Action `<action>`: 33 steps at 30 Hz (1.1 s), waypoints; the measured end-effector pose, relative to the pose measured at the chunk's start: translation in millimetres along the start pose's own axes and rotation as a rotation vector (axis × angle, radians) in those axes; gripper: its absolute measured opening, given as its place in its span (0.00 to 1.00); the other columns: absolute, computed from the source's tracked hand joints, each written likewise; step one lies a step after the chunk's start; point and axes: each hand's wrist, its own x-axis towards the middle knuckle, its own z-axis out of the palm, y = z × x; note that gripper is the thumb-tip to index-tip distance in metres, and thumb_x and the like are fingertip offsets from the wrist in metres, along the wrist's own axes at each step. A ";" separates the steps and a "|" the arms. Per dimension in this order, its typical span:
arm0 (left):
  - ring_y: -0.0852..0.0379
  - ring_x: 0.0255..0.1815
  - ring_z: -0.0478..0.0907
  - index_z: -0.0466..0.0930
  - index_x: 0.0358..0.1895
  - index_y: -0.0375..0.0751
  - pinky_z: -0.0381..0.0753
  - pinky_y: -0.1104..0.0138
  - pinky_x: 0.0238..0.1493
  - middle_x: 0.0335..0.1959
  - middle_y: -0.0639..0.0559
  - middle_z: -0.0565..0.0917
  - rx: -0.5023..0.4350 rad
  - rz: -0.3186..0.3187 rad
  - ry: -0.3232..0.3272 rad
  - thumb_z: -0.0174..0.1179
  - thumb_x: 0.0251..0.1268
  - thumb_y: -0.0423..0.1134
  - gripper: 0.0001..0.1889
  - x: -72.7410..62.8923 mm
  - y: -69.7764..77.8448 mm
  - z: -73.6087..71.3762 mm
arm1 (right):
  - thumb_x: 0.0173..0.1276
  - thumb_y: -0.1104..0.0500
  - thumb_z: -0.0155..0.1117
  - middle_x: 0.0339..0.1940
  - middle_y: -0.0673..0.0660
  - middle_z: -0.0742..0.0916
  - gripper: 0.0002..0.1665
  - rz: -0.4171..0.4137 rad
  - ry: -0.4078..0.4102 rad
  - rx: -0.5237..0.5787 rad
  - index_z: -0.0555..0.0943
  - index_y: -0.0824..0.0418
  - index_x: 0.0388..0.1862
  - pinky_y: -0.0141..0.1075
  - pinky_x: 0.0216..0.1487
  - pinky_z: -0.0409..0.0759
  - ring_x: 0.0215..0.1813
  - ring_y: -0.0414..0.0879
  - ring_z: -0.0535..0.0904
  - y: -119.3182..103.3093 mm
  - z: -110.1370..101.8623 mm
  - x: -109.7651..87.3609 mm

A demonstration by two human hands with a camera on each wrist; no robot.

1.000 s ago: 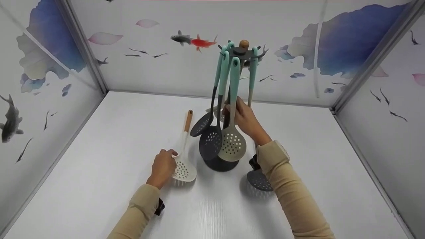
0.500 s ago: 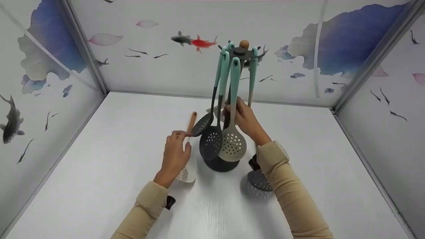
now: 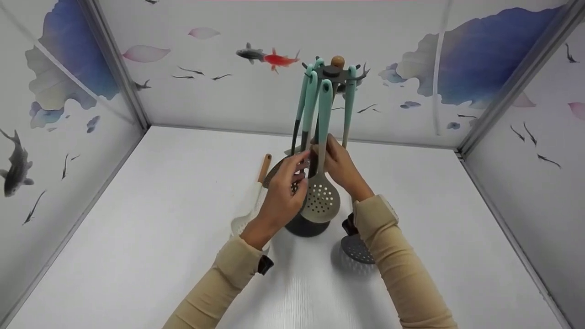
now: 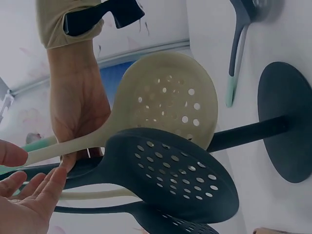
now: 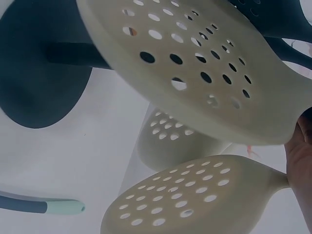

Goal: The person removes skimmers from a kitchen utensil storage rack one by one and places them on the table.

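Note:
A rotating utensil stand with a dark base (image 3: 307,230) and a wooden knob (image 3: 337,61) bears several turquoise-handled skimmers. My right hand (image 3: 343,171) grips its dark pole (image 4: 248,134) behind the hanging utensils. In front hangs a beige skimmer (image 3: 315,211). My left hand (image 3: 283,196) is at the dark skimmer (image 4: 122,158) beside it, fingers nearly straight and thumb apart, close to its shaft; whether they touch it I cannot tell. Another dark skimmer (image 3: 273,172) hangs farther left, partly covered by that hand. More beige perforated utensils (image 5: 239,200) hang near my right hand.
A white skimmer with a wooden handle (image 3: 264,169) lies on the white table (image 3: 192,192), left of the stand and partly under my left arm. Another dark skimmer (image 3: 354,249) lies to the right, beside my right forearm. Printed panels (image 3: 192,100) enclose the table.
My left hand has left the white skimmer and moved up and right to the hanging dark skimmers. The white skimmer's handle has shifted slightly right. My right hand stays on the pole.

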 end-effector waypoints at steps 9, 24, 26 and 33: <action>0.46 0.74 0.52 0.33 0.74 0.39 0.62 0.55 0.67 0.75 0.42 0.43 -0.009 0.005 -0.139 0.48 0.67 0.31 0.39 10.9 2.4 12.2 | 0.74 0.54 0.47 0.46 0.60 0.81 0.18 0.034 -0.012 0.006 0.69 0.61 0.57 0.43 0.50 0.74 0.45 0.47 0.76 -1.7 -2.2 -0.2; 0.55 0.44 0.80 0.58 0.68 0.41 0.80 0.70 0.41 0.55 0.44 0.76 0.059 -0.143 -0.008 0.51 0.69 0.44 0.27 19.4 12.4 18.2 | 0.75 0.60 0.45 0.58 0.64 0.78 0.21 0.022 -0.008 0.003 0.66 0.65 0.63 0.50 0.62 0.69 0.60 0.54 0.73 -0.6 -4.7 -0.9; 0.57 0.41 0.81 0.62 0.65 0.41 0.79 0.72 0.39 0.50 0.46 0.79 0.108 -0.132 0.032 0.52 0.69 0.46 0.25 20.4 12.4 18.0 | 0.75 0.58 0.44 0.58 0.62 0.78 0.20 0.020 -0.016 0.001 0.66 0.64 0.62 0.49 0.60 0.70 0.60 0.53 0.74 -0.5 -4.7 -0.6; 0.59 0.36 0.82 0.71 0.55 0.38 0.79 0.73 0.35 0.43 0.47 0.82 0.199 -0.020 0.125 0.54 0.68 0.44 0.18 23.4 9.7 17.3 | 0.75 0.58 0.44 0.55 0.62 0.78 0.18 0.025 -0.033 0.018 0.67 0.65 0.59 0.48 0.59 0.70 0.54 0.51 0.74 -0.7 -4.9 -0.1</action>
